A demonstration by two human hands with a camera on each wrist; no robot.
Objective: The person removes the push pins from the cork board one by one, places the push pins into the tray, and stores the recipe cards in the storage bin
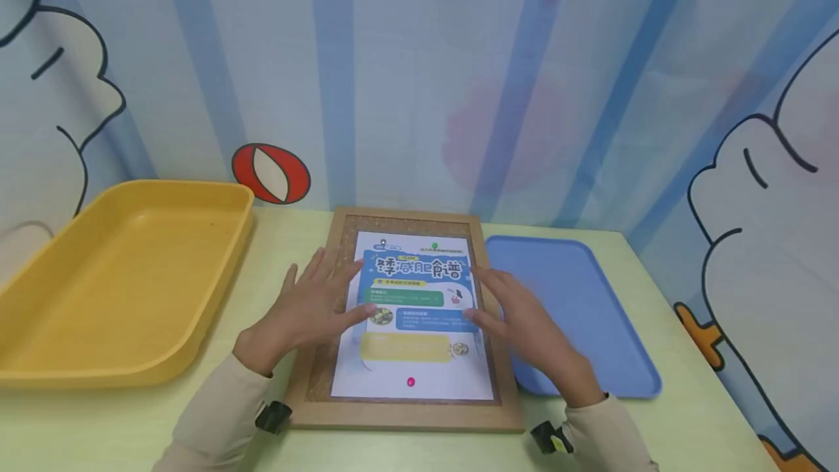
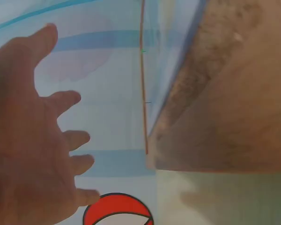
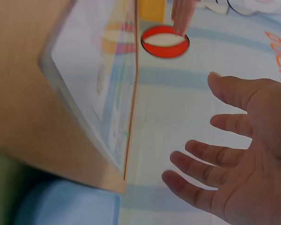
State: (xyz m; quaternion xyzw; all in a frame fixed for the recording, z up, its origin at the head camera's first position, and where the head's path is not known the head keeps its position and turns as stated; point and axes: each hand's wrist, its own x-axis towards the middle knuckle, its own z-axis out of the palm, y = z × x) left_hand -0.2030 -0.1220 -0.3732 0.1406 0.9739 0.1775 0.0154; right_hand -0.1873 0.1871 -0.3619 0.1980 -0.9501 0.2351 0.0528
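A wood-framed cork board [image 1: 406,416] lies on the table with a printed poster sheet [image 1: 426,319] on it. Coloured pins show on the sheet: a pink pin [image 1: 411,382] near the bottom edge and a green pin [image 1: 435,245] at the top right. My left hand [image 1: 314,306] is over the board's left side, fingers spread, with nothing held. Over the right side is my right hand [image 1: 527,315], its fingers extended and also holding nothing. Both wrist views show the palms bare, the left hand [image 2: 28,136] and the right hand [image 3: 253,154] above the board's surface.
To the left stands a deep yellow tray [image 1: 216,297]. A shallow blue tray [image 1: 577,312] lies on the right, close beside the board. Behind the pale table [image 1: 695,414] hangs a printed curtain [image 1: 406,79] with blue stripes.
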